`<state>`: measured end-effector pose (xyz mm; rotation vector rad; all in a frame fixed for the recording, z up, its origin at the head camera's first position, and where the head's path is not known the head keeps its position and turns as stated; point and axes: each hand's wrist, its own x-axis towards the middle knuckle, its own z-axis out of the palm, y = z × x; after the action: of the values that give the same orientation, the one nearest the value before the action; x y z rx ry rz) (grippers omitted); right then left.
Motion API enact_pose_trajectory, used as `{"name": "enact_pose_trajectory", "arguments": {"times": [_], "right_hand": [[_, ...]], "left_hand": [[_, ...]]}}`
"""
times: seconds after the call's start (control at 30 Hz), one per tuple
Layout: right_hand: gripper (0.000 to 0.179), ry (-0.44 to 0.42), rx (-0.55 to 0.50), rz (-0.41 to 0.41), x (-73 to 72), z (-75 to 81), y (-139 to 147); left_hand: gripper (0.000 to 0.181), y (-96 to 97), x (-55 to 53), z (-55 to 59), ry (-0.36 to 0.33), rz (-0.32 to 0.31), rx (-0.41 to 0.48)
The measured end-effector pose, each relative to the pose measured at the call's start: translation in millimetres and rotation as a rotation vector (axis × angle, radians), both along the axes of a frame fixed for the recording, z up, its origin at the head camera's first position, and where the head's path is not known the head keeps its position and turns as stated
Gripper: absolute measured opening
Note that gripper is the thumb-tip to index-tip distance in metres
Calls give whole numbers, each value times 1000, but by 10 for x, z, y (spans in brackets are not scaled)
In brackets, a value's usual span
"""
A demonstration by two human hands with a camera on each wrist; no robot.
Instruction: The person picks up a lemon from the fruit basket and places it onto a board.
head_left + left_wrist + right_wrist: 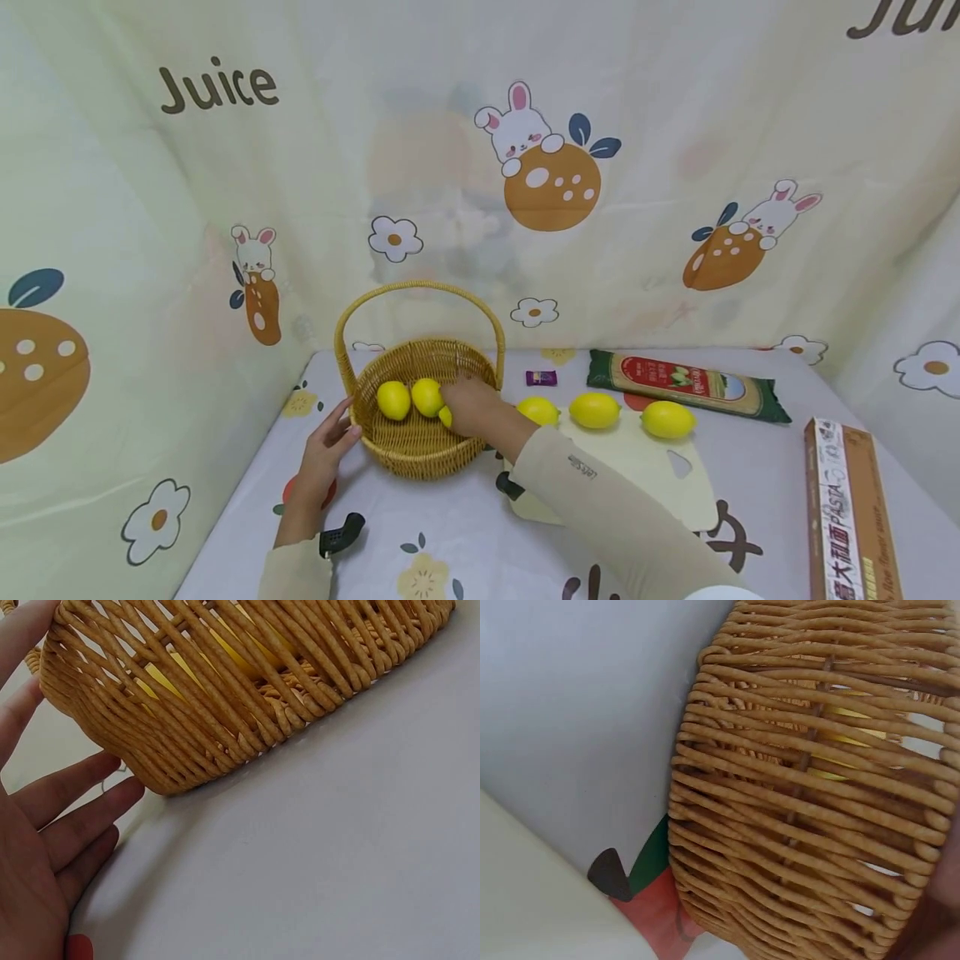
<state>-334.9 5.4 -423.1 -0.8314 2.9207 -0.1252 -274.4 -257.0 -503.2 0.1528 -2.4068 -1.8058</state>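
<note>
Reaching down into the wicker basket with the right hand, right over a yellow lemon; with fingers mostly hidden, can't tell gripping from merely touching! Meanwhile resting the left hand at the basket's left side, with fingers straight and touching the rim. Look inside: straight to two more lemons, side by side on the woven floor. Just outside, on to the pale cutting board, with three further lemons in a row by its far edge. Past that to a small purple wrapper and a green packet with a red label, too small to read. Over to the long box, clearly reading "PASTA" beside Chinese characters. Then up to the curtain, printed "Juice" in brown, among rabbits hugging orange fruit.
</note>
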Motion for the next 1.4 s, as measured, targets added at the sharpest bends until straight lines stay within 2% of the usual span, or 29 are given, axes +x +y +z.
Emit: {"name": "enact_pose_trajectory", "arguments": {"times": [0.13,0.27,0.5,0.7,0.87,1.13,1.4], "right_hand": [[52,-3,11,32,60,57,4],[55,12,-15,29,98,134,29],[55,42,-73,34,194,268,51],[57,70,-163,55,314,383,68],[60,87,-241,34,398,471,167],[66,102,-331,10,526,469,406],[61,83,-411,-31,680,348,655]], "left_hand": [[63,-6,-10,-16,6,-5,-16],[61,-16,-44,-22,35,-18,-18],[62,-42,-31,-26,23,-10,-18],[64,-119,6,-15,14,-6,-20],[65,-123,8,-3,22,-12,-12],[66,-62,5,17,9,-9,-16],[65,-12,-8,-35,1,-18,-1]]}}
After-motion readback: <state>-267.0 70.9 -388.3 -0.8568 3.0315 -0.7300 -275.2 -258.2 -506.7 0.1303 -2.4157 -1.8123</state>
